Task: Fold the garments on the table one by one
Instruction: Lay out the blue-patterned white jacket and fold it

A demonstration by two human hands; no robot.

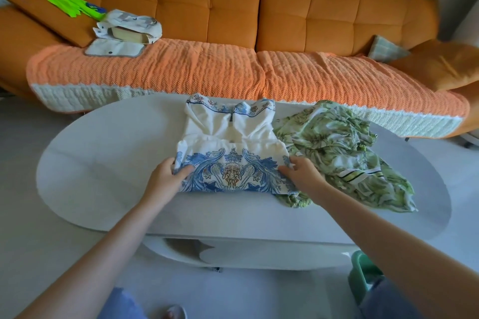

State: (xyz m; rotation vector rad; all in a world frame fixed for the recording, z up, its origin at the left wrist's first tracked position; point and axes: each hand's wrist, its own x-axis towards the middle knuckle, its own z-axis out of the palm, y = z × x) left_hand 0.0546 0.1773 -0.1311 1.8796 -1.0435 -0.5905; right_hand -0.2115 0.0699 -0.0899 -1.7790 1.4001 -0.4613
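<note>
On the table, dead ahead: the blue-print white dress (230, 137) lies flat at the middle of the white oval table (103, 163).
Long axis: runs away from me, with the bodice toward the orange sofa (233, 8) and the printed hem nearest.
Left hand (166, 176): pinches the hem's left edge, thumb on top.
Right hand (303, 175): pinches the hem's right edge, level with the left.
Next fold: I judge it goes along that axis, away from me.
Neighbour: the green leaf-print garment (337, 153) is crumpled and touches the dress's right side.
</note>
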